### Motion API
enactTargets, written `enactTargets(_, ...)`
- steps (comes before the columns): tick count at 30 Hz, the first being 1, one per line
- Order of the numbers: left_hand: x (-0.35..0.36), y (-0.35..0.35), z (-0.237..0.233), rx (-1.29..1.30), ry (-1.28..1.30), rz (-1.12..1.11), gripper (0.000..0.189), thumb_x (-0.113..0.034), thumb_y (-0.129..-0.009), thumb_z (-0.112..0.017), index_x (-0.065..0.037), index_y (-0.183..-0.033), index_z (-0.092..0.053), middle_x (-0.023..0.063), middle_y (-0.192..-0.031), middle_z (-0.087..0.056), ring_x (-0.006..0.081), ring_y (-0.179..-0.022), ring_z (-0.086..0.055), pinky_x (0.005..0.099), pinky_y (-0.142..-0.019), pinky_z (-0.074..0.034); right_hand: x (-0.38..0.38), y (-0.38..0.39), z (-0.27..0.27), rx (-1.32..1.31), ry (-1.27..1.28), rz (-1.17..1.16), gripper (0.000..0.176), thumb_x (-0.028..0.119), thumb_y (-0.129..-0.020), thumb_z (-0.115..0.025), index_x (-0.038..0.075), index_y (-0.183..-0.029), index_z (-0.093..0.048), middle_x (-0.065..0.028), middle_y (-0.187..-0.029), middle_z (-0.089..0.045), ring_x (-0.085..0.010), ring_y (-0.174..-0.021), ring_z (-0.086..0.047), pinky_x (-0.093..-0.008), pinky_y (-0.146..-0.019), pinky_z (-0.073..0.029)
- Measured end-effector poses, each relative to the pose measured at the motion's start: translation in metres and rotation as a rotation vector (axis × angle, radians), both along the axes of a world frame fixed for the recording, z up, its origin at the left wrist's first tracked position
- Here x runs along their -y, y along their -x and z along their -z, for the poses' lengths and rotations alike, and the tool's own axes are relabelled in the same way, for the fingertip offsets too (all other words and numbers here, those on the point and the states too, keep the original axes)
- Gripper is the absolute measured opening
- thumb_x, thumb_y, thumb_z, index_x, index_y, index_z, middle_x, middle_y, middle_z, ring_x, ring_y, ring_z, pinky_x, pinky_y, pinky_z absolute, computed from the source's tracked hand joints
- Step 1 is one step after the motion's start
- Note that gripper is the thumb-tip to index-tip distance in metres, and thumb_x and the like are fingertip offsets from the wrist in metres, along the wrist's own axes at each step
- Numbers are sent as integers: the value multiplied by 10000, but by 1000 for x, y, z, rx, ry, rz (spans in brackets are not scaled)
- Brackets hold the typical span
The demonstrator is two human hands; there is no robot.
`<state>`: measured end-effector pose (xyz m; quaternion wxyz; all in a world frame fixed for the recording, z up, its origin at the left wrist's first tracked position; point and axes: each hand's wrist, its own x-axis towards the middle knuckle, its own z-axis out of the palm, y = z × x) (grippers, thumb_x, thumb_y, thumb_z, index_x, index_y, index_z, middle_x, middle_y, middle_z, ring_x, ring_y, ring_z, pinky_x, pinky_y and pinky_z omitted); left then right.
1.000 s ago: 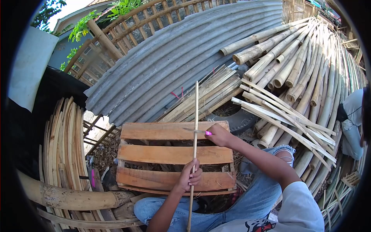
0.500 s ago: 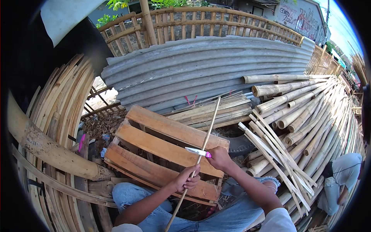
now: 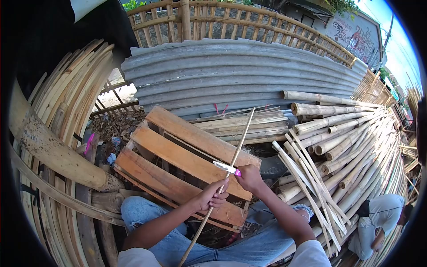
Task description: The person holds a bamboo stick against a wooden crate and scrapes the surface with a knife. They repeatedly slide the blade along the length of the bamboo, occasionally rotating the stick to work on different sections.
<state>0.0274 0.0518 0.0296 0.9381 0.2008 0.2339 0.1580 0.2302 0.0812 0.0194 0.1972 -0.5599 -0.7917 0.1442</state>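
My left hand (image 3: 212, 195) is wrapped around a long thin bamboo stick (image 3: 240, 143), which slants from my lap up and away over a wooden slatted crate (image 3: 187, 149). In my right hand (image 3: 249, 179) is a knife (image 3: 226, 167) with a pink-and-white handle, its handle mostly hidden by the fingers. The blade points left and crosses the stick just above my left hand. Both hands are over the crate's near right part, between my knees.
Bamboo poles (image 3: 311, 109) are heaped on the right, with pale split strips (image 3: 311, 187) lying across them. More split bamboo (image 3: 75, 102) and a thick pole (image 3: 62, 151) stand at left. Corrugated sheeting (image 3: 240, 71) runs behind. Another person (image 3: 378, 218) bends down at lower right.
The view has shifted a little. My knife hand and left hand keep their grips, the blade still across the stick near the left hand. The person at right has shifted posture slightly.
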Motion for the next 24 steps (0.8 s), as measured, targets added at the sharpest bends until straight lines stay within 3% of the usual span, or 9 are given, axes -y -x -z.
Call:
enactTargets(1,3,1,3,-46,-18,-5,393,-477,-936,-442,-164,-709,-370,-76,-489,-250,22,-350,-185,184,-304,-140,-3,-3,3,-13,4,9,278,232,-763,-554,-10,-635,-603,-243,-637,-579,-405,-647,-599,-494,-636,-469)
enactTargets(2,5,3,3,-55,-10,2,393,-477,-936,-442,-164,-709,-370,-76,-489,-250,22,-350,-185,184,-304,-140,-18,-16,9,-110,29,283,267,219,-760,-548,-7,-626,-596,-244,-635,-577,-402,-652,-603,-493,-630,-472)
enactTargets(9,-3,1,-5,-83,-56,-18,408,-471,-960,-382,-144,-716,-383,-69,-480,-239,20,-339,-177,172,-290,-145,-10,-10,4,-65,-45,8,279,216,-759,-542,-10,-600,-582,-251,-628,-566,-434,-648,-578,-507,-645,-462)
enactTargets(10,0,3,-1,-108,-54,-19,413,-476,-959,-380,-144,-714,-382,-69,-478,-240,20,-336,-179,171,-290,-146,-24,-19,5,-200,106,293,290,220,-767,-537,-10,-598,-587,-247,-634,-575,-427,-652,-588,-506,-650,-469)
enactTargets(13,-1,2,-3,-99,-22,12,407,-480,-950,-401,-148,-715,-380,-70,-479,-246,25,-337,-189,180,-295,-149,-38,-36,8,-76,100,342,311,236,-786,-528,-24,-627,-593,-243,-651,-586,-417,-664,-601,-505,-657,-473)
enactTargets(16,-3,0,-4,-50,8,16,396,-476,-943,-425,-153,-718,-380,-69,-482,-255,30,-341,-199,189,-299,-157,-9,-6,-3,-19,8,20,309,251,-789,-533,-10,-641,-608,-246,-656,-585,-418,-673,-602,-501,-676,-470)
enactTargets(18,5,1,-1,-127,-56,-15,403,-475,-944,-424,-155,-702,-381,-71,-481,-258,29,-341,-192,187,-297,-160,-40,-36,19,-33,-15,439,328,263,-810,-520,-12,-665,-626,-242,-684,-602,-412,-680,-608,-482,-674,-493)
enactTargets(20,4,-2,-1,-190,-69,-3,401,-477,-946,-418,-156,-708,-385,-71,-480,-259,29,-339,-190,183,-298,-160,-58,-63,3,41,156,547,337,257,-827,-507,-21,-689,-638,-249,-695,-606,-417,-702,-610,-482,-673,-503)
enactTargets(24,-5,-2,-4,-67,11,46,386,-475,-946,-418,-152,-737,-389,-63,-475,-260,29,-334,-200,180,-298,-161,-22,-24,-1,-79,78,253,300,248,-798,-524,-3,-671,-630,-247,-690,-604,-415,-691,-607,-488,-689,-493)
